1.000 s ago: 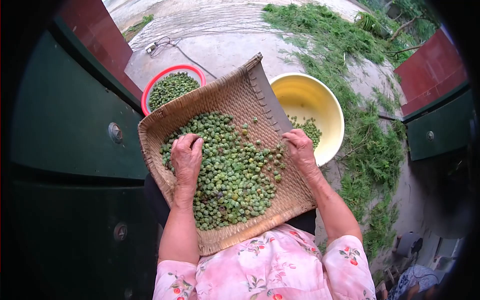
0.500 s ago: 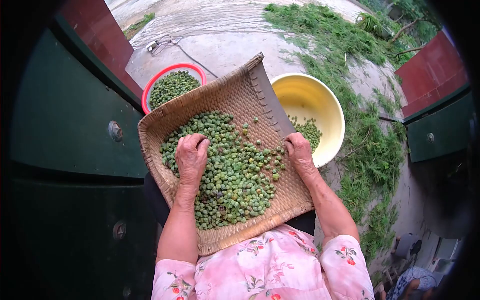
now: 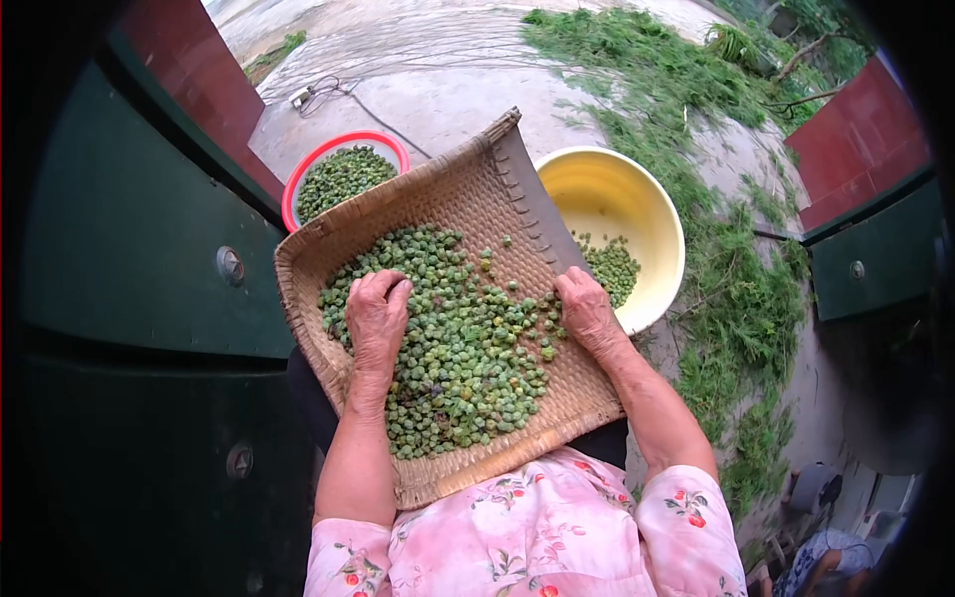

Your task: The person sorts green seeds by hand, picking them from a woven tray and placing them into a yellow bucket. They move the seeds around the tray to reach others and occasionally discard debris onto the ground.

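A woven winnowing basket (image 3: 587,393) lies tilted across my lap, its flat grey edge strip towards the far right. Small round green fruits (image 3: 463,368) cover much of its weave, a few of them yellowish or dark. My left hand (image 3: 378,313) is over the left side of the pile, thumb and fingers pinched together; what they hold, if anything, is hidden. Near the strip at the basket's right side, my right hand (image 3: 589,308) has its fingers curled closed over a few loose fruits. I cannot see what is inside them.
A yellow basin (image 3: 652,229) with some green fruits stands beyond the basket at right. A red-rimmed bowl (image 3: 290,194) full of them stands at left. Green doors (image 3: 149,239) flank me. Cut greenery (image 3: 736,328) and a cable (image 3: 393,129) lie on the ground.
My right hand has shifted slightly left and inward over the loose fruits. My left hand has moved very little, and the basket stays in place.
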Action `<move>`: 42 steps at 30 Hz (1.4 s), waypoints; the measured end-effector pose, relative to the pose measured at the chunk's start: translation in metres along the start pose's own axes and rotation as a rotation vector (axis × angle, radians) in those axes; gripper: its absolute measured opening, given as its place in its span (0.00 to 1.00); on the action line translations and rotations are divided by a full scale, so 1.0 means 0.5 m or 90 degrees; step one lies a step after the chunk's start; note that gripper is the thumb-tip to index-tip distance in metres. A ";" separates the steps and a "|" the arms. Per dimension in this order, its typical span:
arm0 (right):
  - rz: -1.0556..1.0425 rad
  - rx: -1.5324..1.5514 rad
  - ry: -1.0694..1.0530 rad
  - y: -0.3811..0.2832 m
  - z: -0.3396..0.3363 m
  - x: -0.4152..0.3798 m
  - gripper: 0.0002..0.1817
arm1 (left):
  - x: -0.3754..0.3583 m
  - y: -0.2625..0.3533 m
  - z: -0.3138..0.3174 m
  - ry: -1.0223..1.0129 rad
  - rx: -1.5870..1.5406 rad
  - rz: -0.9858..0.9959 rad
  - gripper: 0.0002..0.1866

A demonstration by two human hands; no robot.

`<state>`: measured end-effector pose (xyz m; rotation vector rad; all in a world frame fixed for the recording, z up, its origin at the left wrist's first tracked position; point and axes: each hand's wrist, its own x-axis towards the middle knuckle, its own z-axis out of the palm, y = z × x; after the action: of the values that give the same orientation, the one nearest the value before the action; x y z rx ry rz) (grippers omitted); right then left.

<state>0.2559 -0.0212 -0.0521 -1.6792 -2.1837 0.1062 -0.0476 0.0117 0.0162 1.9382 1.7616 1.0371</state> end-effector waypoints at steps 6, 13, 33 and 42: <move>0.184 0.128 0.152 0.022 -0.021 -0.018 0.04 | 0.000 -0.017 -0.004 0.023 -0.039 -0.016 0.05; 0.376 0.011 0.264 0.229 -0.185 -0.238 0.04 | 0.010 -0.021 -0.023 0.135 -0.344 -0.180 0.04; 0.142 0.040 0.096 0.029 0.014 -0.013 0.10 | 0.010 -0.043 -0.031 0.229 -0.414 -0.233 0.06; 0.116 -0.036 0.137 0.017 0.033 -0.021 0.05 | 0.020 -0.059 -0.095 0.558 -0.567 -0.212 0.07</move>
<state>0.2603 -0.0259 -0.0725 -1.8265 -1.8930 -0.0856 -0.1019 0.0159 0.0320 0.6403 1.4222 2.2129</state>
